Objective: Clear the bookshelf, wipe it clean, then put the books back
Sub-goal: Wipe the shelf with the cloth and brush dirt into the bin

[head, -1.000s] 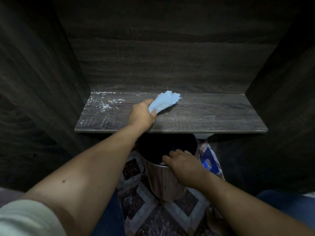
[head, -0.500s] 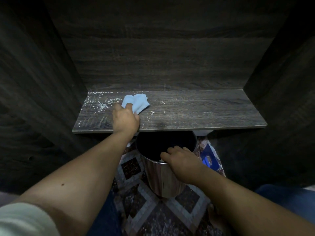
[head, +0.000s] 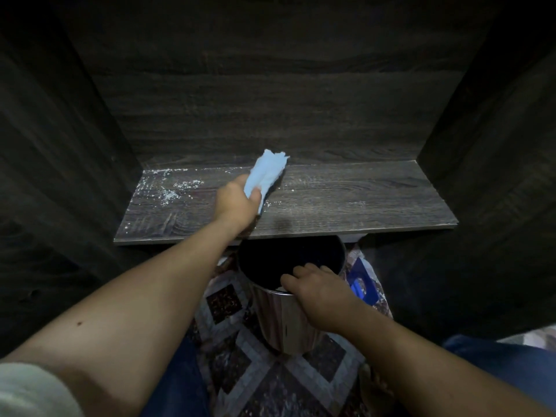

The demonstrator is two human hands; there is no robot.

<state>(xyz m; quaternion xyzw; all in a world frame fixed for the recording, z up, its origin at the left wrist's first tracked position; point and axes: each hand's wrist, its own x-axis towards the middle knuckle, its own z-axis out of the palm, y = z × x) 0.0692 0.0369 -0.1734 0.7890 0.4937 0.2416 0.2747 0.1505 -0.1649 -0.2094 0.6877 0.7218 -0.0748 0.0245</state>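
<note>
Dark wood shelf board: white dust specks scattered at its left end. Just left of mid-shelf, the left hand has its fingers curled tight round the lower end of the pale blue cloth, thumb pressed on top. The cloth's free end points toward the back panel. Below the front edge, the metal bin stands upright on the patterned floor. The right hand grips its near rim, fingers bent over the edge.

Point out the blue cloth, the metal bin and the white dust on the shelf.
blue cloth (head: 266,176), head view, middle of the bunched fabric.
metal bin (head: 279,323), head view, its shiny outer wall.
white dust (head: 168,193), head view, thickest patch, far left.
</note>
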